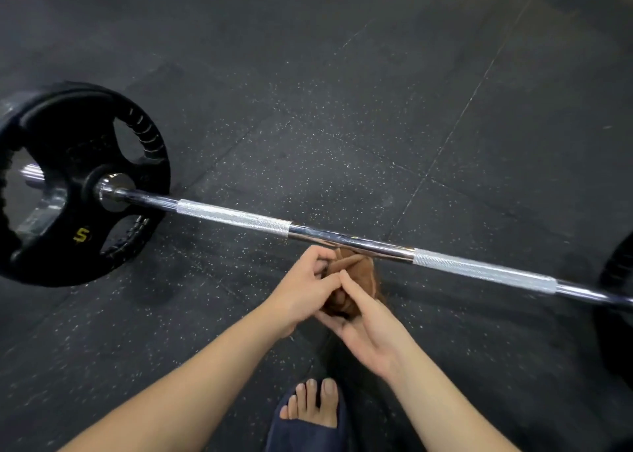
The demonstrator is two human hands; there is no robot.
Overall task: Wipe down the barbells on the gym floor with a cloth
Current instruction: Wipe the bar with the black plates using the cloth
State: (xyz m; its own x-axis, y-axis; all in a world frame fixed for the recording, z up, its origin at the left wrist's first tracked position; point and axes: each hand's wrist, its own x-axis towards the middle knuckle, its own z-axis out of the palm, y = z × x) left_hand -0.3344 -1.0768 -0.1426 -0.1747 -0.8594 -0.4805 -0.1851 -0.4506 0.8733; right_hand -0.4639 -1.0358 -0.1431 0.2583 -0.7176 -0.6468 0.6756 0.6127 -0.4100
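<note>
- Barbell (342, 240) lies on the dark speckled rubber floor (342, 92), running from left to lower right across the view.
- Chrome shaft with two knurled sections and a smooth stretch between them.
- Black plate (78, 184) on the left end, marked with a yellow "5"; second plate (616, 273) only partly in view at the right edge.
- Brown cloth (358, 268) bunched between both hands, just on the near side of the smooth middle stretch. Whether it touches the bar: cannot tell.
- Left hand (305, 289) has its fingers curled in, pinching the cloth's left edge.
- Right hand (364, 325) grips the cloth from below and right, fingers folded round it.
- The two hands touch at the fingers.
- Bare foot (313, 403) in a dark open-toe slipper (305, 434) at the bottom edge.
</note>
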